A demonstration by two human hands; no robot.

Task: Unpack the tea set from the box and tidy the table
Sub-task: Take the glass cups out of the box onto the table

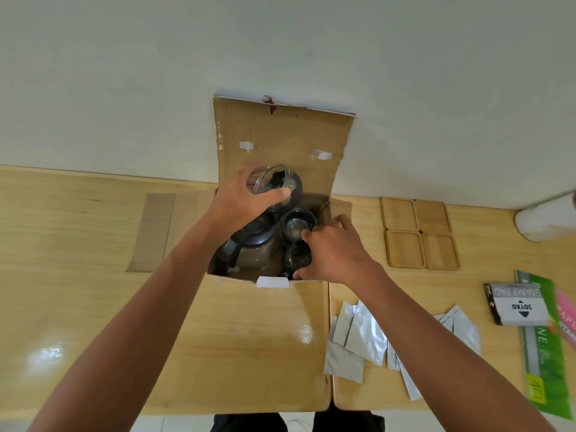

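Nearest the lens: two bare forearms reaching forward over a wooden surface [78,244] from the bottom edge. Left hand [246,198] raised above the open cardboard box [265,338], fingers and thumb curled round a clear glass cup [279,185] held tilted just over the box mouth, in front of the upright rear flap [280,135]. Right hand [333,251] lowered at the right side of the box opening, fingers curled round a second glass cup [298,257] sitting inside. Just beyond that, a third cup [297,226] standing in the box, touching or nearly touching the fingertips. To their left inside the box, a glass teapot [252,251] with a dark handle and lid, lying partly beneath the left wrist. Left flap [156,232] folded out flat on the surface.

Right of the box: four wooden coasters [420,233] laid in a two-by-two block, edges touching. Nearer the front edge, several silver foil sachets [364,335] scattered and overlapping. Farther right, a stamp pad box [517,304] resting on a green paper pack [542,344]. White wall [280,42] behind everything.
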